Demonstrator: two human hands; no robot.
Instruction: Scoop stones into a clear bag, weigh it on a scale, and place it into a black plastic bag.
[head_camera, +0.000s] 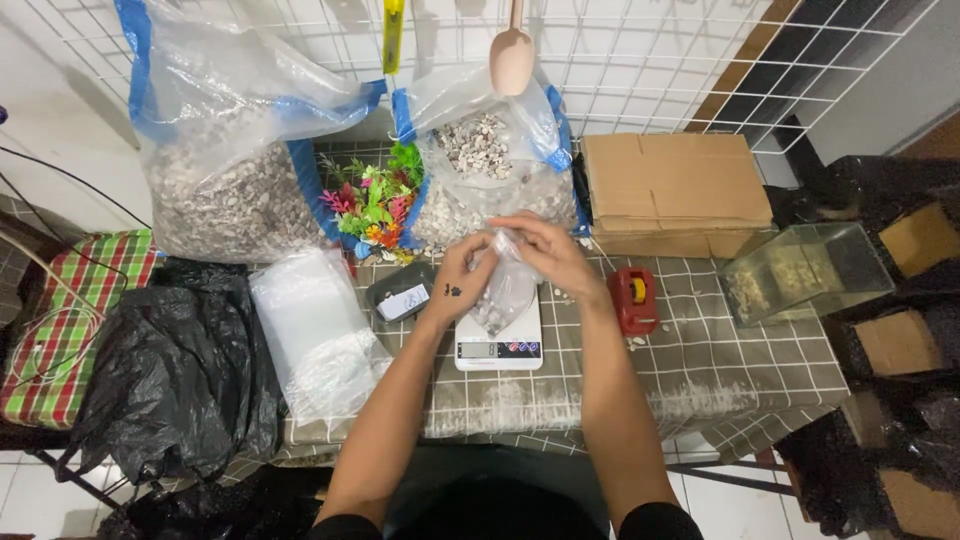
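A small clear plastic bag of pebbles (503, 292) rests on a white digital kitchen scale (499, 345) in the middle of the table. My left hand (461, 280) grips the bag's upper left side. My right hand (546, 252) pinches the top of the bag from the right, fingers closed over the plastic. Just behind my hands stands a large open sack of pale pebbles (484, 175) with blue edges.
A bigger sack of pebbles (225, 170) and plastic aquarium plants (372, 203) stand at the back left. A stack of clear bags (312, 330) and a black bag (170, 370) lie left. A cardboard box (672, 190), red tape dispenser (634, 298) and glass tank (805, 270) sit right.
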